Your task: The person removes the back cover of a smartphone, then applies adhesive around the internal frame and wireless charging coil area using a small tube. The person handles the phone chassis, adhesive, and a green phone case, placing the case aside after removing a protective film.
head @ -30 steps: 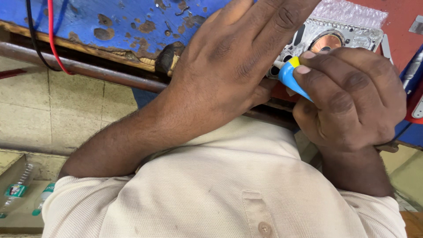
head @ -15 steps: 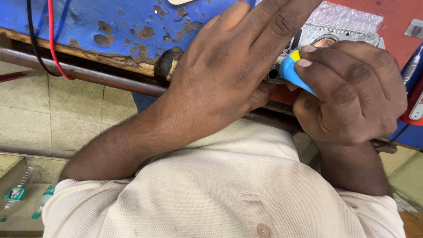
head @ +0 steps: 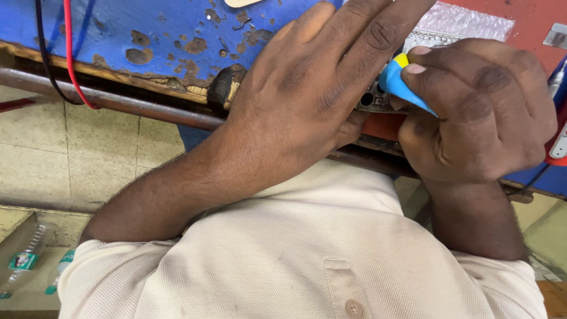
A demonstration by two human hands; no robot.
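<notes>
Blue-handled tool [head: 397, 84] unmoved; both hands stay put.

Soft, even daylight fills the view, bright without harsh glare, and only a faint sheen lies on the knuckles of the left hand [head: 295, 100] and the right hand [head: 478, 112]. A dark shadow sits under the edge of the worn blue-painted wooden bench [head: 147, 41], along the rusty metal bar [head: 106, 100]. Skin and the weave of the cream knitted shirt [head: 307, 260] are sharp, while the clear plastic bottles [head: 23, 260] on the pale tiled floor [head: 77, 153] look slightly soft.
</notes>
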